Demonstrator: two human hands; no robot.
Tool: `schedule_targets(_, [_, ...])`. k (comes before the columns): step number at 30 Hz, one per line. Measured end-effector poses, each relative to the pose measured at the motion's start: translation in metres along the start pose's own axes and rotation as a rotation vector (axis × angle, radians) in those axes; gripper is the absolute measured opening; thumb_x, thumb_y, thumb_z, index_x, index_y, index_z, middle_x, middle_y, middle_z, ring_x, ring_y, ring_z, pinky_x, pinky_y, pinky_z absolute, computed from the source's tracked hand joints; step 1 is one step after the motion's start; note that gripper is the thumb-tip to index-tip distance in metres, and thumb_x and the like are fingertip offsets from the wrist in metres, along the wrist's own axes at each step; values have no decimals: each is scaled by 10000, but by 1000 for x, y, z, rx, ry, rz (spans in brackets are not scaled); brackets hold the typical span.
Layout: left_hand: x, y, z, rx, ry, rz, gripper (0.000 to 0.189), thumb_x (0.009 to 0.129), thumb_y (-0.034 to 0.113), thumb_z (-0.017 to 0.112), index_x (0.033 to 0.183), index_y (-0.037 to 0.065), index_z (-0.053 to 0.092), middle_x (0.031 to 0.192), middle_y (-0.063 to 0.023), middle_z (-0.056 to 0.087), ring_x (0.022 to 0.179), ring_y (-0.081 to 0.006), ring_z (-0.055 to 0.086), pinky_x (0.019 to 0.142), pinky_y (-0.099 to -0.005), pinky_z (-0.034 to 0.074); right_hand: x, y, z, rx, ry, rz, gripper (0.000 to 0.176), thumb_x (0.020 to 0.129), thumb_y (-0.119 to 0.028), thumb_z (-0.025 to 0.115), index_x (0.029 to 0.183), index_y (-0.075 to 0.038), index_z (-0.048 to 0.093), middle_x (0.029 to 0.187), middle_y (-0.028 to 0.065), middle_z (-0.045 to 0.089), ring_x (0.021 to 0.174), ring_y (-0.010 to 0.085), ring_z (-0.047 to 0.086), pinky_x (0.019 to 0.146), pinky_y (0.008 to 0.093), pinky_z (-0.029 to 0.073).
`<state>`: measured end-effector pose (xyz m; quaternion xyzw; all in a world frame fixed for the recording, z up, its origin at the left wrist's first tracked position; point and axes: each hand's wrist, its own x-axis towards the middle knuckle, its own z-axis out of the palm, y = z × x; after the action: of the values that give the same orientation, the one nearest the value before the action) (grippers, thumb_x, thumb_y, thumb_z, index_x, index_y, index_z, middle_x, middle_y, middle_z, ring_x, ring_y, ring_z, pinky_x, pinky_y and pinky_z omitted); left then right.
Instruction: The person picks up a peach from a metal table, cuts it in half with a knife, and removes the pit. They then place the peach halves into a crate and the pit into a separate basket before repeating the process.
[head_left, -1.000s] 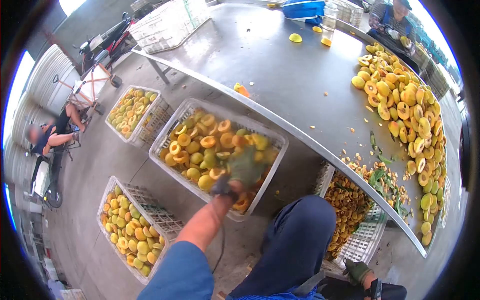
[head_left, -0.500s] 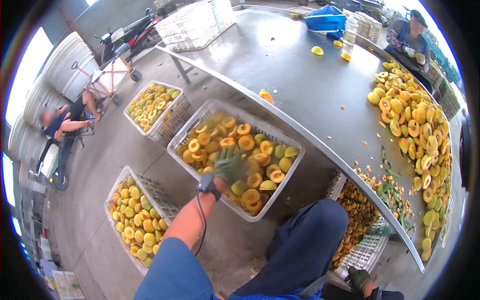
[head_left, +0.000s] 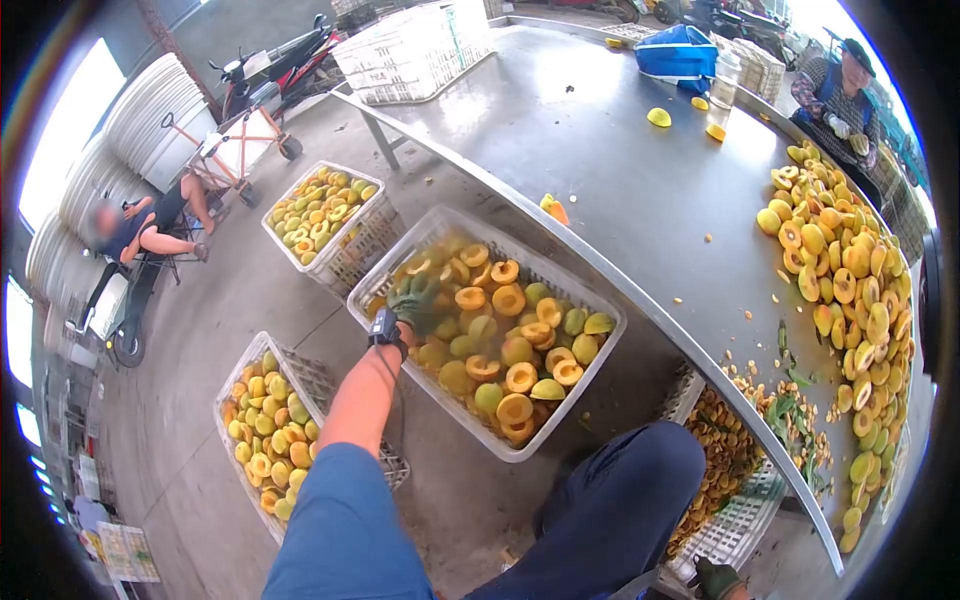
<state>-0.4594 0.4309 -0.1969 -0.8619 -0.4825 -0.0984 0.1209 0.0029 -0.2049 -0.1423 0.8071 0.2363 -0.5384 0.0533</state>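
Note:
My left hand (head_left: 413,305), in a green glove with a dark device strapped at the wrist, lies on halved yellow-orange stone fruit (head_left: 508,298) at the left side of a white plastic crate (head_left: 612,330). Its fingers look stretched out over the pieces, slightly blurred, and I see nothing gripped. The fruit resembles peaches or apricots; some halves show pit hollows. At the bottom edge, my right hand (head_left: 716,578), also in a dark green glove, is beside a white crate (head_left: 738,512) of brown pits (head_left: 708,445). Most of its fingers are hidden.
Fruit halves (head_left: 850,270) are heaped along the right side of the metal table (head_left: 610,170), whose edge runs beside my crate. Two more fruit crates stand left, one farther (head_left: 345,245), one nearer (head_left: 305,385). One person (head_left: 845,110) stands across the table; another (head_left: 150,225) sits left.
My left hand has moved from the middle of the fruit crate toward its left side, and the fruit there has shifted. The whole view has moved slightly. My right hand stays low at the bottom right.

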Motion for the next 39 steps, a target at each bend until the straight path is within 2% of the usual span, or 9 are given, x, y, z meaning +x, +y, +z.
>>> schedule_targets(7, [-37,-16,4,-184,-218,-56,527,890,329,678,1368,129,578,1260,-212,617,1182,-438,572,985,-528,484,1,3,-3,-159,-101,-82,485,1083,-410,411,1327,-56,634,1076,196,724,1041,308,679,924,393,516])
schedule_targets(8, [-45,-14,6,-195,-250,-174,531,896,331,679,1372,119,575,1264,-223,610,1197,-438,565,987,-530,485,8,8,4,91,69,75,765,1016,-669,408,835,-25,780,612,127,667,568,257,695,598,405,578])
schedule_targets(13, [-44,25,-41,-15,-444,-134,550,906,453,647,1342,120,599,1262,-213,627,1155,-437,600,1003,-527,466,7,15,4,224,3,152,772,996,-688,435,861,-7,770,609,120,647,513,252,664,542,390,561])
schedule_targets(21, [-38,171,-57,-610,51,448,469,866,273,750,1250,29,635,1238,-216,645,1111,-425,618,942,-493,512,23,33,10,35,30,-150,551,1054,-495,446,911,-73,771,708,105,722,664,292,707,683,408,566])
schedule_targets(27, [-75,217,-74,-114,-659,613,375,815,182,678,1178,88,667,1160,-150,665,1061,-341,665,906,-444,515,15,34,10,204,21,-30,743,1002,-654,453,891,9,772,634,103,662,508,236,654,534,378,562])
schedule_targets(34, [-39,200,-72,-462,-211,615,223,934,283,650,1078,118,688,918,-118,708,860,-361,701,776,-468,562,20,40,18,254,-38,39,753,996,-672,438,887,-3,767,651,112,674,518,227,652,551,375,561])
schedule_targets(35, [-9,223,-79,-641,-402,269,344,965,276,577,1219,53,642,1194,-208,676,1081,-427,643,888,-469,531,15,35,18,262,-47,45,751,996,-672,435,892,-7,768,656,113,677,524,224,653,571,375,565])
schedule_targets(37, [20,252,-42,-677,141,242,415,973,277,560,1302,31,611,1230,-230,673,1100,-427,655,912,-478,534,29,42,22,89,1,-193,725,1001,-656,429,922,-21,770,675,112,683,561,213,660,600,371,560])
schedule_targets(39, [26,251,16,-525,-107,367,504,958,274,584,1391,19,543,1355,-243,594,1234,-420,579,1026,-479,477,16,34,18,34,0,-185,708,1003,-657,402,1001,-48,764,706,111,686,604,227,657,633,394,547])
